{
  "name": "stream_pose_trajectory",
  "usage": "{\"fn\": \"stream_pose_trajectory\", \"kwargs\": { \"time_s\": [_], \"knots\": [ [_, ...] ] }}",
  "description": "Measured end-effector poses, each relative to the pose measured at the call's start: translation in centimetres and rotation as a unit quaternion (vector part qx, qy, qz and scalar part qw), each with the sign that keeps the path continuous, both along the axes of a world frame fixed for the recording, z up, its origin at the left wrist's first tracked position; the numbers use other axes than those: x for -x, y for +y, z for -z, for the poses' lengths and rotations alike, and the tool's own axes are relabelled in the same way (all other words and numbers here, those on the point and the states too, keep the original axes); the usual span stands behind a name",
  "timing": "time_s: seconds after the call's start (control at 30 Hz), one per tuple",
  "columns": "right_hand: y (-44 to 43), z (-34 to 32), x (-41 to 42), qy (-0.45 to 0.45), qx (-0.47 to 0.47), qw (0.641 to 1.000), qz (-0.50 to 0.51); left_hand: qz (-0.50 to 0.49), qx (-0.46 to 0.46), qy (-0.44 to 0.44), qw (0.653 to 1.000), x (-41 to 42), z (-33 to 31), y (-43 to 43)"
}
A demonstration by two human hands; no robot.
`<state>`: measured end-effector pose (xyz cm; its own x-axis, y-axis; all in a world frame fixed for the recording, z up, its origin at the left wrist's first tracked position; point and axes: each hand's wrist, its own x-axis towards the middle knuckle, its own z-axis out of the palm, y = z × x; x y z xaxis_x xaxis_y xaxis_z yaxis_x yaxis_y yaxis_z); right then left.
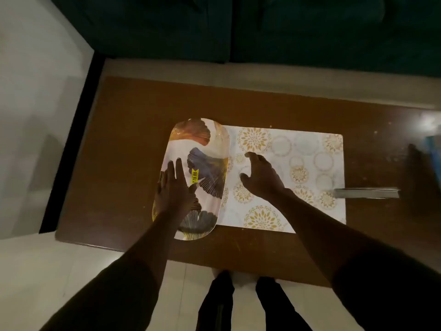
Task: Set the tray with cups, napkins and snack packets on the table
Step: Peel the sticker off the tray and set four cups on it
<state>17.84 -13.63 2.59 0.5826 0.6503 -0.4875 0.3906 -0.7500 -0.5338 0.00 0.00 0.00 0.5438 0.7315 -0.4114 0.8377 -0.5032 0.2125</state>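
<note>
**Tray down, nothing on it yet**

Near the bottom of the frame both forearms reach up over the table (124, 130) edge. Left of centre, the left hand (173, 189) lies flat with fingers spread on the near half of the tray (202, 149), holding nothing. To its right, the right hand (260, 175) hovers over the placemat (298, 163), fingers loosely curled and empty. Oval, with its long axis running near to far, the tray overlaps the placemat's left edge. Cups, napkins and packets are not visible; objects at the far right are too blurred to name.
</note>
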Motion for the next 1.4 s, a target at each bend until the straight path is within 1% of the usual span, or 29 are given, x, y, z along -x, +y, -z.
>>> {"fn": "stream_pose_trajectory", "kwargs": {
  "time_s": [0.07, 0.13, 0.27, 0.37, 0.43, 0.53, 0.63, 0.73, 0.77, 0.87, 0.9, 1.07, 1.13, 1.3, 1.4],
  "knots": [
    [0.8, 1.2, 0.1, -0.001, 0.003, 1.0, -0.002, -0.028, 0.001, 0.006, 1.0, 0.4, 1.0, 0.5],
    [1.5, 2.3, 0.5, 0.02, 0.014, 1.0, 0.004, -0.045, -0.017, 0.015, 0.999, 1.3, 2.0, 1.3],
    [2.7, 3.8, 1.4, 0.057, 0.005, 0.997, 0.057, -0.112, -0.033, -0.004, 0.993, 1.9, 2.6, 2.9],
    [3.3, 4.6, 2.1, 0.12, -0.001, 0.987, 0.103, -0.149, -0.002, -0.001, 0.989, 1.8, 3.1, 3.7],
    [3.8, 4.9, 2.6, 0.16, 0.001, 0.978, 0.133, -0.148, -0.002, -0.004, 0.989, 1.8, 3.3, 4.0],
    [4.2, 5.3, 3.3, 0.191, -0.005, 0.958, 0.213, -0.116, -0.018, -0.02, 0.993, 1.7, 3.3, 4.7],
    [2.9, 5.3, 3.9, 0.173, 0.015, 0.95, 0.258, -0.057, -0.041, -0.027, 0.997, 0.8, 2.7, 4.8],
    [-0.7, 5.4, 4.9, 0.173, 0.041, 0.937, 0.302, 0.025, -0.072, -0.035, 0.996, -2.2, 2.0, 4.3],
    [-1.9, 5.5, 5.2, 0.183, 0.041, 0.925, 0.33, 0.054, -0.075, -0.045, 0.995, -3.7, 1.8, 4.0],
    [-4.7, 5.6, 5.8, 0.229, 0.009, 0.875, 0.426, 0.132, -0.079, -0.055, 0.987, -8.4, 1.8, 2.7],
    [-5.4, 5.8, 5.8, 0.234, 0.002, 0.866, 0.442, 0.155, -0.083, -0.056, 0.983, -9.8, 1.9, 2.2],
    [-7.7, 6.4, 5.6, 0.228, -0.025, 0.84, 0.492, 0.225, -0.08, -0.086, 0.967, -14.9, 2.7, 0.2],
    [-8.6, 6.3, 5.4, 0.218, -0.03, 0.836, 0.503, 0.246, -0.081, -0.088, 0.962, -16.0, 3.0, -0.8],
    [-9.6, 6.2, 4.7, 0.244, -0.059, 0.817, 0.519, 0.266, -0.093, -0.092, 0.955, -17.7, 3.5, -2.1],
    [-9.7, 6.2, 4.6, 0.243, -0.063, 0.82, 0.514, 0.274, -0.096, -0.092, 0.952, -18.2, 3.8, -2.3]
  ]
}}
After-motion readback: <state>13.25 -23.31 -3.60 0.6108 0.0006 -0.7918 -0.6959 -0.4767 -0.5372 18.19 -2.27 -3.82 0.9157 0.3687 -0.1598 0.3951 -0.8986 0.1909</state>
